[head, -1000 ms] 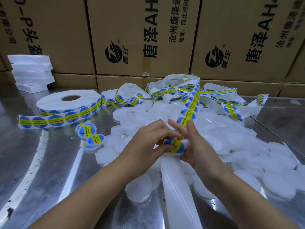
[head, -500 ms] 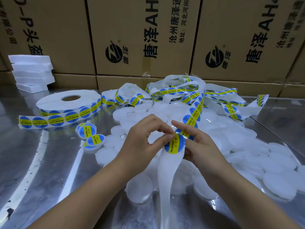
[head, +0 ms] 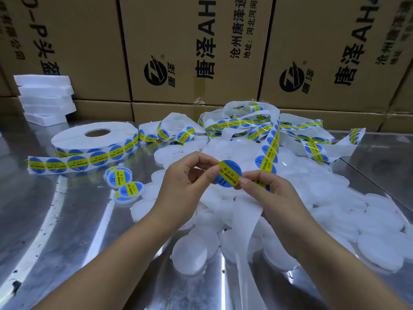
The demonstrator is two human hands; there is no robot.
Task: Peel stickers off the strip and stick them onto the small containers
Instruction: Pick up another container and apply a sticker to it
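Note:
A round blue and yellow sticker (head: pixel 228 173) is lifted between both hands above the pile. My left hand (head: pixel 185 186) pinches its left edge with thumb and forefinger. My right hand (head: pixel 268 193) pinches the strip (head: pixel 267 153) at the sticker's right edge, and the bare white backing (head: pixel 245 218) hangs down below it. Several plain white round containers (head: pixel 192 253) lie heaped under and around my hands. Three labelled containers (head: pixel 120 177) sit to the left.
A large sticker roll (head: pixel 93 137) lies at the left with a loose tail. Tangled strip loops (head: pixel 250 121) sit behind the pile. White foam blocks (head: pixel 44 97) stand stacked at far left. Cardboard boxes (head: pixel 196 48) wall the back of the shiny metal table (head: pixel 55 231).
The sticker has come up off the backing and now faces me. Both hands have risen a little, and the bare backing has swung from the left to hang under my right hand.

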